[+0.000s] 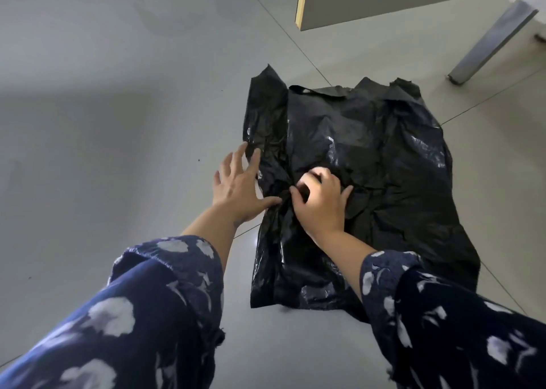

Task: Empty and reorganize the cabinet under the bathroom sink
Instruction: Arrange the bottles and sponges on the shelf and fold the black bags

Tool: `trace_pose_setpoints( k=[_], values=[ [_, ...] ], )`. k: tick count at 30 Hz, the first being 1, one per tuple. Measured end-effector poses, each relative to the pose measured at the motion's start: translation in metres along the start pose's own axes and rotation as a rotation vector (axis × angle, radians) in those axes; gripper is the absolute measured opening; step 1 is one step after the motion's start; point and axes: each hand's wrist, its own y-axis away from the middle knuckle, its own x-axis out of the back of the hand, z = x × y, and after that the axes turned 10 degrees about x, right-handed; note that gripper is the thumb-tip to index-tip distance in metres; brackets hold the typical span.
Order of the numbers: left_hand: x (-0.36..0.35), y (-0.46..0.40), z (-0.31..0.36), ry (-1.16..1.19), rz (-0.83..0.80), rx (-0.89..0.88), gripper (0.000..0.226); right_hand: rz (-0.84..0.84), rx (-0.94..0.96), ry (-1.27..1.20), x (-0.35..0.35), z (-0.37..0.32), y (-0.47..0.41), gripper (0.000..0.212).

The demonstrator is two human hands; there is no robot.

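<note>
1. A grey tiled floor (118, 108) with thin dark grout lines carries everything.
2. A crumpled black plastic bag (384, 167) lies spread flat on it.
3. A metal leg (490, 43), perhaps a cabinet's, stands at upper right.

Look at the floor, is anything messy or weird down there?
Only the black plastic bag: it lies crumpled and wrinkled on the tiled floor, not flat. The right hand pinches a fold near its middle, and the left hand rests open at its edge. Nothing looks spilled or broken.
</note>
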Motion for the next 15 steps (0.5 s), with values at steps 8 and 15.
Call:
trace_pose_setpoints(
  k=[8,15],
  values=[
    [-0.006,-0.002,-0.006,-0.138,-0.169,-0.042,0.078,0.098,0.258,-0.158,0.007,-0.027,-0.01,0.011],
    [-0.005,-0.004,-0.02,-0.231,-0.18,-0.117,0.069,-0.286,0.317,-0.158,-0.005,-0.021,0.004,0.028]
  ],
)
